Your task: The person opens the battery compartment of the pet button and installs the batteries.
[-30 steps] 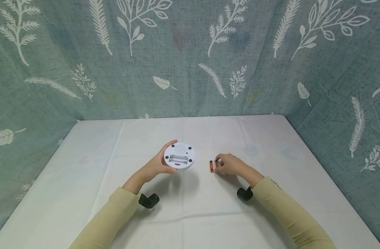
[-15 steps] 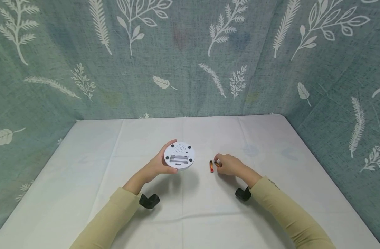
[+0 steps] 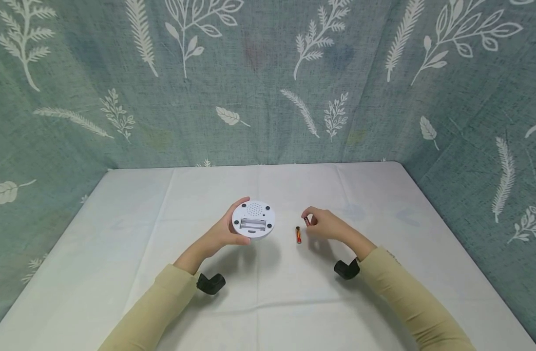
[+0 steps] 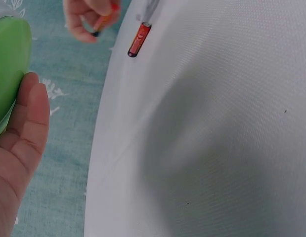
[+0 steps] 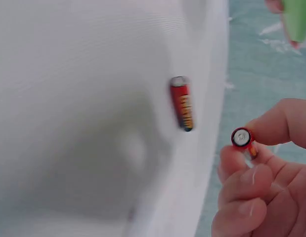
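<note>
My left hand grips a round white device by its rim, its underside facing me. That underside has a speaker grille, small dark feet and an uncovered battery slot with no battery in it. The left wrist view shows the device's green face. To the right, my right hand pinches a red and black battery between thumb and fingers, raised off the table. A second battery lies on the cloth between the device and my right hand.
A white cloth covers the table. Behind it and at both sides hangs a green-blue leaf-patterned curtain. Dark wrist cameras sit on both wrists.
My right hand has picked one battery up from beside the other and lifted it, turning it. My left hand and the device stay almost where they were.
</note>
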A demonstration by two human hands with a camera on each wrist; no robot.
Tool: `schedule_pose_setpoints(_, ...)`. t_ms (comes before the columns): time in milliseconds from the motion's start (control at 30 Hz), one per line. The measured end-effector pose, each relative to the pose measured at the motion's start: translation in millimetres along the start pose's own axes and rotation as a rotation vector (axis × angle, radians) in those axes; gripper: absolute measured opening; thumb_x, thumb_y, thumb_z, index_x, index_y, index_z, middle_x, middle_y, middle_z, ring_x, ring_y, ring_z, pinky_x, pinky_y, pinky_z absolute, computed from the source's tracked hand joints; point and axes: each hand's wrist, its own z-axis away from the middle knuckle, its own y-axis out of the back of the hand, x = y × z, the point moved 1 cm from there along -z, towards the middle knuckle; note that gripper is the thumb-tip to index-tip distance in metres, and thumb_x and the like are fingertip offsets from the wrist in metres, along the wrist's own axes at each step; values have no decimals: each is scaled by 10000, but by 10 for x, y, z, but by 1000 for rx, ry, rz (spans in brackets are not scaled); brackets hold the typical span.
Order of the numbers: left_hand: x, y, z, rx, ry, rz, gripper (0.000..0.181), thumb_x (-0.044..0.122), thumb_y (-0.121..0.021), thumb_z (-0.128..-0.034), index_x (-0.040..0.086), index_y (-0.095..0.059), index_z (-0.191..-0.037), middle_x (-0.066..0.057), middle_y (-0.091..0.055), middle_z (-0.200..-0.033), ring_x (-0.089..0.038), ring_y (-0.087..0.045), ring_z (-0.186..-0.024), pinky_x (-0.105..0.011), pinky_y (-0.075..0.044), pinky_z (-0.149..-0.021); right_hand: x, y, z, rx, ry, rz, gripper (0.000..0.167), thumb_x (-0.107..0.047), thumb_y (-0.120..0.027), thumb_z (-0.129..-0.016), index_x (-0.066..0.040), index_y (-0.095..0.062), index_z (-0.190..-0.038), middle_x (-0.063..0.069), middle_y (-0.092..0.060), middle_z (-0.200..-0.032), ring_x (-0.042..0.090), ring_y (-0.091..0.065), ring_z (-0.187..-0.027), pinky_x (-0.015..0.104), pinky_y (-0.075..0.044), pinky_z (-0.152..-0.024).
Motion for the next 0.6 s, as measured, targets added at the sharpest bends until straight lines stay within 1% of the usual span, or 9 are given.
schedule_pose_setpoints(100,-1,-9,-8,-3,-3,6,1021,-3,-720,-708,173,-66,-1473,-170,-233,-1432,-116,-522,-1058,-218,-471,-835,-69,57,22,-5,12,-117,378,-94,-560,-845,-49,-484,-1213,61,-537,-780,153,-438,-554,261,-384,-506)
schedule_pose_setpoints(233,-4,-21,-19,0,-4,0,1028,19,-734,-707,166,-65,-1473,-172,-237,-1431,-115,-515,-1062,-213,-468,-837,-201,112,63,8,39,-252,355,-100,-581,-848,-70,-476,-1186,69,-543,-790,156,-409,-508,257,-349,-472)
schedule_pose_setpoints(433,-4,-36,-22,27,12,-29,1017,14,-729,-714,188,-74,-1472,-156,-248,-1430,-122,-500,-1077,-206,-461,-843,-424,144,136,38,96,-345,324,-98,-601,-848,-97,-479,-1147,58,-532,-798,160,-417,-528,264,-363,-480)
schedule_pose_setpoints(600,0,-59,-30,37,15,-40,1020,42,-745,-712,192,-80,-1472,-149,-255,-1432,-133,-487,-1094,-208,-460,-845,-565,153,166,51,176,-431,316,-58,-599,-846,-59,-455,-1127,64,-560,-797,213,-433,-541,268,-388,-496)
